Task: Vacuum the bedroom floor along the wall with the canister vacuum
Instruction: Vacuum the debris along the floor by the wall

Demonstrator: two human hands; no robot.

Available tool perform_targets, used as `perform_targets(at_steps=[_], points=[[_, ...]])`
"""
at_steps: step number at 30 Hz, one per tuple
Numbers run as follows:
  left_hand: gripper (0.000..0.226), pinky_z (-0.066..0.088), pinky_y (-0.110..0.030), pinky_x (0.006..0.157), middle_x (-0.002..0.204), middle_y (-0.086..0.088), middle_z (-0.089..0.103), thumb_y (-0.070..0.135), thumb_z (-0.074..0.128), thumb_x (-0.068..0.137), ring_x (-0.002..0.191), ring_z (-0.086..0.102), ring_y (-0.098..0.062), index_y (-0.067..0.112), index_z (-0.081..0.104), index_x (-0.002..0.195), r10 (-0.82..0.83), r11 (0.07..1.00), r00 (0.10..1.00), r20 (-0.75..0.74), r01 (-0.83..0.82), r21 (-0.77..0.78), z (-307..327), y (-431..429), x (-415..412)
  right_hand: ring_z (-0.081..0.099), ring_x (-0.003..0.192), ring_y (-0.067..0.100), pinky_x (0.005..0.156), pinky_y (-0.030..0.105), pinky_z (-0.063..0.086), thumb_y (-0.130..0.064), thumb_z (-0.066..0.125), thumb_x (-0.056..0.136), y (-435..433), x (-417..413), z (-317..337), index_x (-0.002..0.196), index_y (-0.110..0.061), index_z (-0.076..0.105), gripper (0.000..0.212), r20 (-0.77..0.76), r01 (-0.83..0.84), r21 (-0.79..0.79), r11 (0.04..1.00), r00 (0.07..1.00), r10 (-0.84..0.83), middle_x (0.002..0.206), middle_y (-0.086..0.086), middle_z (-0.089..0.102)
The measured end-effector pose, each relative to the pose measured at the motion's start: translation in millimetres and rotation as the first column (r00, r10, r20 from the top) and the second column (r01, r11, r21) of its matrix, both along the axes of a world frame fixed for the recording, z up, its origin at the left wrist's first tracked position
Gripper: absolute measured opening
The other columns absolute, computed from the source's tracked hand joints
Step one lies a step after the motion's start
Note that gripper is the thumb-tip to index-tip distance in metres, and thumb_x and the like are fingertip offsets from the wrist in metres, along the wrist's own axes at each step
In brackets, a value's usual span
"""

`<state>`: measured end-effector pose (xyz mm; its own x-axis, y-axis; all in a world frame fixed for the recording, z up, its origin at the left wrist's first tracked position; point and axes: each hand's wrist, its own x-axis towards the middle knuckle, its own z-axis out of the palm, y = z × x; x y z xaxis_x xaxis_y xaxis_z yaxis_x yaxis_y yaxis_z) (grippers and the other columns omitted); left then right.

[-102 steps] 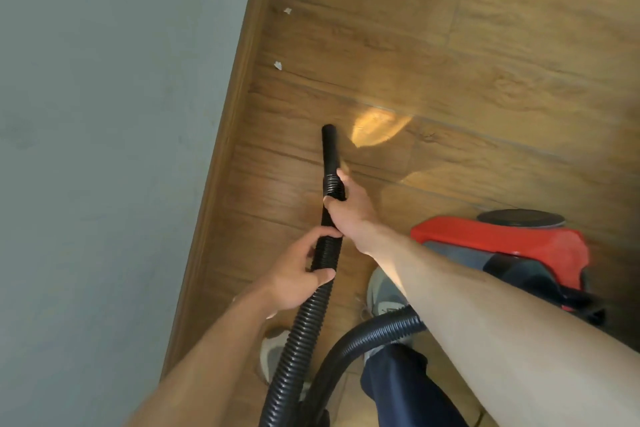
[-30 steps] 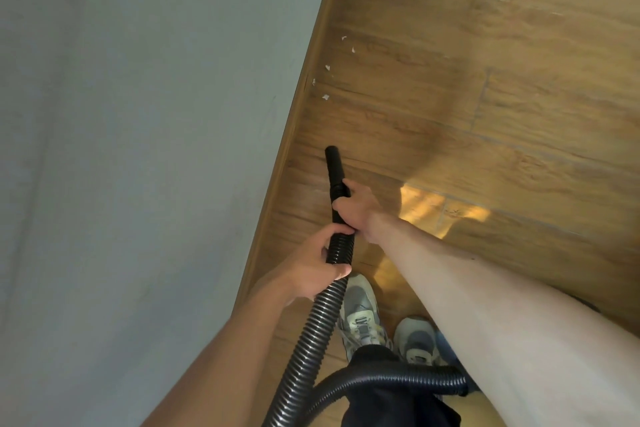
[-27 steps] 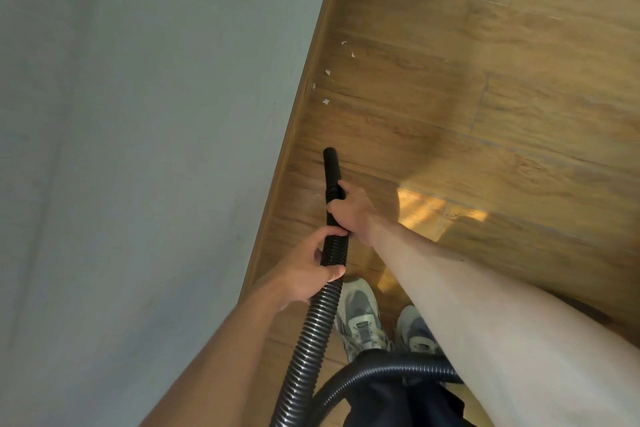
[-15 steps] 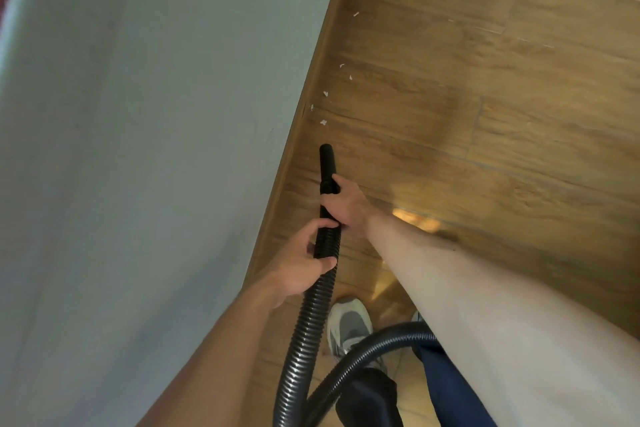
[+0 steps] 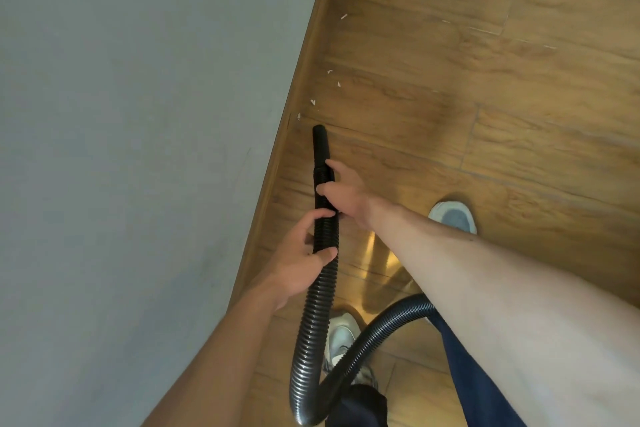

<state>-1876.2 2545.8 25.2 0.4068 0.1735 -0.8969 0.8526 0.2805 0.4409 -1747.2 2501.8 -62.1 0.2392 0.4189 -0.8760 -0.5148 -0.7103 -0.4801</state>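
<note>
A black ribbed vacuum hose point(image 5: 317, 302) ends in a smooth black nozzle point(image 5: 320, 146) that points down at the wood floor beside the skirting board. My right hand point(image 5: 346, 192) grips the hose just behind the nozzle. My left hand point(image 5: 304, 255) grips it a little lower. Small white scraps point(image 5: 313, 101) lie on the floor close to the skirting, just beyond the nozzle tip, with more farther along point(image 5: 343, 16). The canister is out of view.
A grey wall point(image 5: 138, 149) fills the left, edged by a brown skirting board point(image 5: 294, 107). My right shoe point(image 5: 453, 217) is forward on the floor, my left shoe point(image 5: 341, 333) sits under the looping hose. The wood floor point(image 5: 502, 97) stretches to the right.
The nozzle has advanced along the skirting and reached the nearest scraps. My right foot has stepped forward. The red canister seen earlier has left the view.
</note>
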Motion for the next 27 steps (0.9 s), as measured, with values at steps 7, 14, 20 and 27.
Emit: perform_targets(at_steps=[7, 14, 20, 27], points=[[0.053, 0.059, -0.052, 0.084, 0.115, -0.006, 0.063, 0.01, 0.064, 0.095, 0.097, 0.068, -0.027, 0.055, 0.052, 0.121, 0.062, 0.996, 0.997, -0.046, -0.059, 0.063, -1.5, 9.6, -12.0, 0.052, 0.111, 0.019, 0.09, 0.033, 0.051, -0.007, 0.053, 0.092, 26.1, -6.2, -3.3, 0.155, -0.026, 0.027, 0.071, 0.041, -0.153, 0.013, 0.988, 0.988, 0.152, 0.146, 0.004, 0.042], [0.053, 0.062, -0.036, 0.077, 0.113, -0.003, 0.063, 0.007, 0.062, 0.096, 0.091, 0.069, -0.018, 0.047, 0.051, 0.128, 0.051, 0.998, 0.997, -0.05, -0.049, 0.047, -10.1, 6.8, 12.9, 0.051, 0.124, 0.023, 0.103, 0.04, 0.048, -0.006, 0.051, 0.09, 20.9, 10.6, -10.2, 0.154, -0.031, 0.028, 0.072, 0.073, -0.129, 0.003, 0.992, 0.989, 0.129, 0.149, 0.003, 0.041], [0.054, 0.058, -0.026, 0.069, 0.114, -0.001, 0.063, 0.008, 0.062, 0.096, 0.091, 0.068, -0.016, 0.046, 0.048, 0.131, 0.025, 0.999, 0.998, -0.052, -0.023, 0.045, -16.3, 9.9, 38.2, 0.054, 0.121, 0.025, 0.1, 0.044, 0.051, -0.008, 0.051, 0.087, 26.1, 38.1, -12.4, 0.154, -0.033, 0.029, 0.074, 0.07, -0.16, -0.001, 0.987, 0.985, 0.16, 0.146, 0.004, 0.046], [0.052, 0.06, -0.028, 0.07, 0.114, 0.001, 0.059, 0.009, 0.06, 0.097, 0.094, 0.067, -0.019, 0.046, 0.048, 0.131, -0.102, 0.994, 0.995, 0.007, 0.102, 0.031, -22.0, 15.1, 83.3, 0.054, 0.12, 0.021, 0.101, 0.042, 0.05, -0.009, 0.05, 0.09, 12.3, 78.8, -9.4, 0.152, -0.035, 0.032, 0.069, 0.092, 0.037, -0.031, 0.999, 0.995, -0.034, 0.146, -0.001, 0.047]])
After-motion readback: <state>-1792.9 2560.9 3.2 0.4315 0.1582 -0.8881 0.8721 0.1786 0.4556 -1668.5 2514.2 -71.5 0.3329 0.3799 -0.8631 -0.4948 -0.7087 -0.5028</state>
